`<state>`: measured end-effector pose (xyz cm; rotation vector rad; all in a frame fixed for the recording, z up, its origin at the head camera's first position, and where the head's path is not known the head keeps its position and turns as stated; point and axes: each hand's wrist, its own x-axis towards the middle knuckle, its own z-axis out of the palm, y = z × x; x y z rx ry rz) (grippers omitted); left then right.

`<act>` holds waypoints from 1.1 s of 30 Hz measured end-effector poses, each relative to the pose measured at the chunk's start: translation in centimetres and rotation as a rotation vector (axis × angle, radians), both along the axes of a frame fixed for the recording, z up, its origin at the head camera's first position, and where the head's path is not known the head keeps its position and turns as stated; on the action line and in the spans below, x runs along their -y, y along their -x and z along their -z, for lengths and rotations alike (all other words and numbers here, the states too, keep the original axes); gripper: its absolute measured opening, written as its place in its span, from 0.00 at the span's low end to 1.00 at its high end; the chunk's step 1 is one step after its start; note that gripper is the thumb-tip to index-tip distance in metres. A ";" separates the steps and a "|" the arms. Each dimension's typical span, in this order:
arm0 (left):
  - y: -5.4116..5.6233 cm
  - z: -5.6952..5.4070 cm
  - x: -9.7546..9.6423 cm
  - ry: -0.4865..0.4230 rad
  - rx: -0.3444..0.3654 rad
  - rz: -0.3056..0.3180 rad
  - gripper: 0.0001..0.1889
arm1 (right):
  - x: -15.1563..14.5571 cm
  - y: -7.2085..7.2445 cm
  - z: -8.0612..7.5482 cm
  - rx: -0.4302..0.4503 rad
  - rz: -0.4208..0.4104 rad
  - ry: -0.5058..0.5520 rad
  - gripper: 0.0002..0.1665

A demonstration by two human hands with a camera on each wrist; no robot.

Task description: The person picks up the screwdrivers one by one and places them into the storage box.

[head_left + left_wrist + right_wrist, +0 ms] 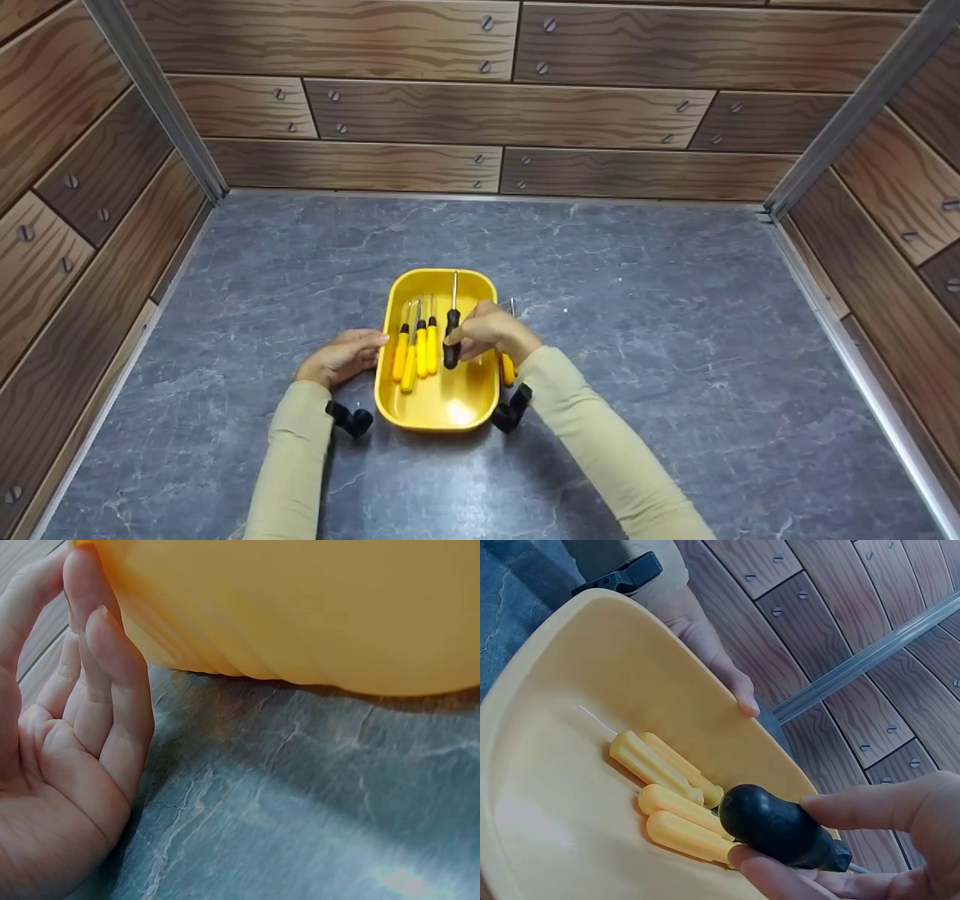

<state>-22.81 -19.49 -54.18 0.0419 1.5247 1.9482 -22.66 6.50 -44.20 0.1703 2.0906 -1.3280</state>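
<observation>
A yellow tray [420, 412] stands on the dark marbled tabletop. My left hand [341, 358] pinches its left rim between thumb and fingers. Above the tray's right half, my right hand [491, 330] holds a black-handled screwdriver [451, 356] by its handle, the metal shaft pointing toward the tray's far end. Several yellow-handled screwdrivers [421, 356] lie side by side in the tray's left half, shafts pointing away. In the right wrist view, the black handle [769, 821] sits between thumb and fingers, overlapping the yellow handles [682, 832].
Just outside the tray's right wall lies another yellow-handled tool [509, 371], partly hidden by my right hand and sleeve. Wood-patterned panels [420, 169] with metal edging enclose the tabletop [637, 375] at the back and both sides. Black straps [350, 420] sit at both wrists.
</observation>
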 end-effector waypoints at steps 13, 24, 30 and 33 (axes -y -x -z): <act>-0.1 -0.1 0.1 0.018 0.008 -0.024 0.08 | 1.2 0.4 0.8 0.031 -0.003 -0.033 0.14; 0.0 0.0 -0.1 0.022 0.006 -0.024 0.08 | 1.5 0.6 1.7 0.017 0.024 -0.054 0.14; 0.0 0.1 -0.2 0.021 0.008 -0.034 0.06 | 1.7 0.5 1.8 0.011 0.032 -0.066 0.07; 0.0 0.1 -0.2 0.021 0.005 -0.036 0.06 | 1.9 0.4 1.8 0.003 0.046 -0.045 0.08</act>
